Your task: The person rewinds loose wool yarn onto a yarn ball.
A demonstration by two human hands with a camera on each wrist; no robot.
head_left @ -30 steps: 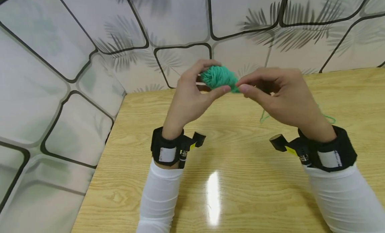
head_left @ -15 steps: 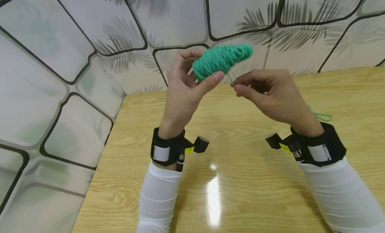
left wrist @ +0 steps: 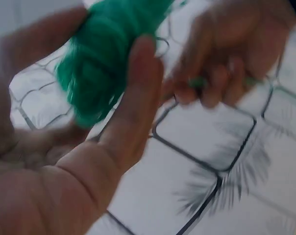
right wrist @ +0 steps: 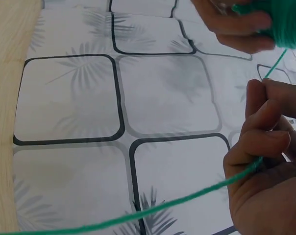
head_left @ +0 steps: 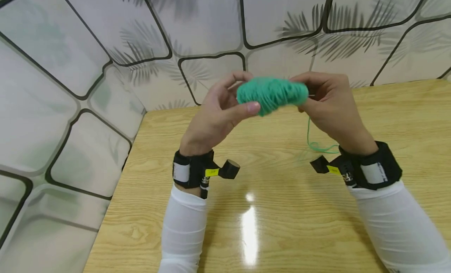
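In the head view my left hand (head_left: 218, 114) grips one end of a green bundle of wound yarn (head_left: 271, 94), thumb in front and fingers behind, raised above the table. My right hand (head_left: 334, 108) is at the bundle's other end, its fingertips partly hidden behind it. The right wrist view shows the right hand's curled fingers (right wrist: 265, 132) pinching a yarn strand (right wrist: 187, 198) that runs up to the bundle and trails away to the lower left. In the left wrist view the bundle (left wrist: 104, 58) is blurred between the left thumb and fingers.
Slack yarn (head_left: 318, 148) hangs below the right hand and loops on the wooden table (head_left: 282, 226). A patterned wall (head_left: 211, 22) stands behind the table and along its left side. Each wrist carries a black strap with a small camera.
The yarn bundle rises and tilts up, then comes down and levels out in the left hand. The right hand moves from in front of the bundle to behind its right end, carrying the strand.
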